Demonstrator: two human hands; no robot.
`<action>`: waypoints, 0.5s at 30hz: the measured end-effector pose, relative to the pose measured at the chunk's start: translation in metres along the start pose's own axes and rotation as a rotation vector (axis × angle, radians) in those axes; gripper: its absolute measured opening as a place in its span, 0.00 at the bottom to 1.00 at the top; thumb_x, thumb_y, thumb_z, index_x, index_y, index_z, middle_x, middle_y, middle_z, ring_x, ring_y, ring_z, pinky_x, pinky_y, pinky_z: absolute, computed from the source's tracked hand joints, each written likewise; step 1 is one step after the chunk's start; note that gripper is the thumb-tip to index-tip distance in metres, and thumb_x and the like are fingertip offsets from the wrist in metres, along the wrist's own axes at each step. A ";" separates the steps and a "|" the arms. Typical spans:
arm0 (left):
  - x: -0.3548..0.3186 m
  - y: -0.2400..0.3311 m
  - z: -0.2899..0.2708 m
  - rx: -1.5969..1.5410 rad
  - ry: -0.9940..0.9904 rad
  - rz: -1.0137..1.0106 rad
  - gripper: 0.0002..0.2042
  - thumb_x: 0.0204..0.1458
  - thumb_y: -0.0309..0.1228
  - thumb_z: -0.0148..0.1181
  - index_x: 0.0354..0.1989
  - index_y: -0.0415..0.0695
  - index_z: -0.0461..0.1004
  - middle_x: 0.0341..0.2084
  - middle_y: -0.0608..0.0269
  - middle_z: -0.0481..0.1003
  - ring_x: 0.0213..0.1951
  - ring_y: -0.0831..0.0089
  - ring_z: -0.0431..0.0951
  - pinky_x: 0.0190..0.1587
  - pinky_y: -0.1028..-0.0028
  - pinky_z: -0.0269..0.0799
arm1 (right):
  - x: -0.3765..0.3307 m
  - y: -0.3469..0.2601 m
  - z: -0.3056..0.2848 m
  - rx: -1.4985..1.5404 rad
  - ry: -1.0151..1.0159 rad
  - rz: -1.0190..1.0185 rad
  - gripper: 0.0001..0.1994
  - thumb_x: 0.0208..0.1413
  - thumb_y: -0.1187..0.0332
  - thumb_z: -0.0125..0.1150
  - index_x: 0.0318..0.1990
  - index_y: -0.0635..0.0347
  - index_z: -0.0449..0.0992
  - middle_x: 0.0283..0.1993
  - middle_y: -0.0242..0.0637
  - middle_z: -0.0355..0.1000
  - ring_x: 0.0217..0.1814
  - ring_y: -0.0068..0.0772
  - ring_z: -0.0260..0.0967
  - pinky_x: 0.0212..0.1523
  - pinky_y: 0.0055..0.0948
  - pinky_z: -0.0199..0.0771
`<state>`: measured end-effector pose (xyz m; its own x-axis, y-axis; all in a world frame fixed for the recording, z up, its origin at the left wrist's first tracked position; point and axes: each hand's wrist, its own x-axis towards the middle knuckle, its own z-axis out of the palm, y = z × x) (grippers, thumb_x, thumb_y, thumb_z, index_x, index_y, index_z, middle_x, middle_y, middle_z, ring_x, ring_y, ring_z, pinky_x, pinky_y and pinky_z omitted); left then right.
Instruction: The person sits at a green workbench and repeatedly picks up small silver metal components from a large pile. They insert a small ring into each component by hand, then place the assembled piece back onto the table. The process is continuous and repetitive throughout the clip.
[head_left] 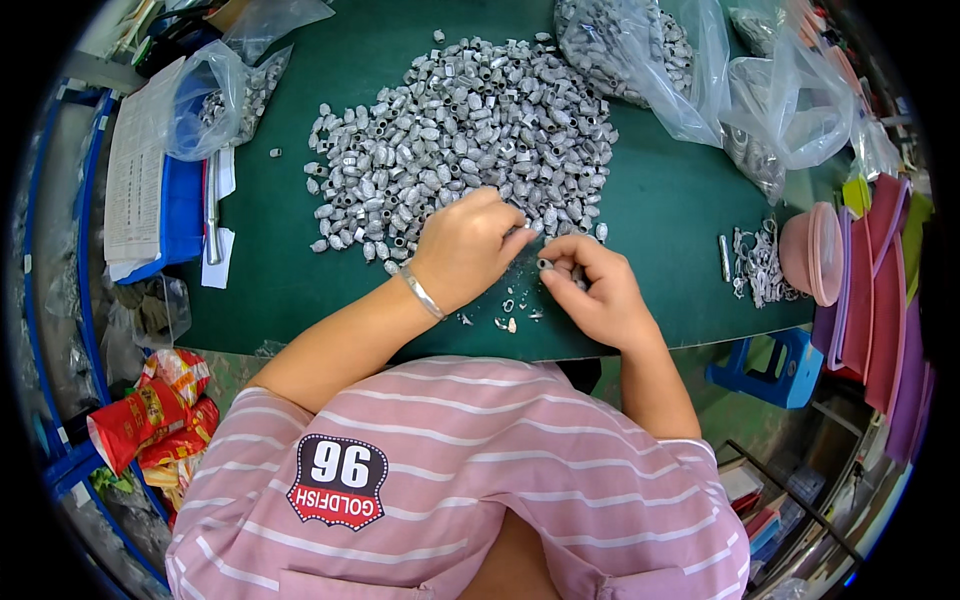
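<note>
A big heap of small grey metal barrel-shaped beads lies on the green table. At its near edge my left hand is closed, thumb and fingertips pinched together; whatever is in the pinch is too small to make out. Just to the right, my right hand holds a grey metal bead between thumb and forefinger, its round hole showing. More grey pieces seem tucked under the curled fingers, partly hidden. Small chips and scraps are scattered on the table between my hands and my body.
Clear plastic bags of beads stand at the far right. Silvery metal clasps lie near a pink bowl. A blue bin with papers sits on the left. A blue stool is below the table's right edge.
</note>
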<state>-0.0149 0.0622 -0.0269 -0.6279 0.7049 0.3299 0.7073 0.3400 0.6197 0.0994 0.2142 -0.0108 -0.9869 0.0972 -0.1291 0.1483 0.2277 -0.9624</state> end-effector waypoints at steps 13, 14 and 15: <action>-0.006 0.009 -0.017 -0.564 -0.128 -0.147 0.08 0.39 0.20 0.64 0.30 0.40 0.75 0.25 0.64 0.69 0.26 0.76 0.69 0.28 0.78 0.65 | 0.000 0.009 -0.003 1.200 -0.014 0.228 0.09 0.61 0.68 0.41 0.40 0.63 0.66 0.24 0.37 0.63 0.16 0.20 0.53 0.14 0.16 0.49; -0.008 0.010 -0.017 -0.631 -0.112 -0.140 0.08 0.40 0.20 0.64 0.31 0.40 0.75 0.25 0.65 0.70 0.26 0.78 0.69 0.28 0.79 0.65 | 0.000 0.008 -0.002 1.232 -0.042 0.227 0.09 0.61 0.68 0.41 0.40 0.63 0.65 0.24 0.37 0.63 0.16 0.20 0.53 0.14 0.16 0.49; -0.009 0.009 -0.016 -0.699 -0.123 -0.150 0.08 0.40 0.20 0.64 0.31 0.40 0.74 0.27 0.65 0.70 0.26 0.79 0.68 0.27 0.80 0.64 | 0.001 0.007 0.000 1.264 -0.069 0.226 0.09 0.61 0.68 0.41 0.40 0.63 0.65 0.24 0.38 0.63 0.16 0.21 0.53 0.13 0.16 0.49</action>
<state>-0.0076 0.0487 -0.0130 -0.6320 0.7606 0.1484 0.2174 -0.0098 0.9760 0.0993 0.2162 -0.0179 -0.9548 -0.0460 -0.2936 0.1861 -0.8628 -0.4701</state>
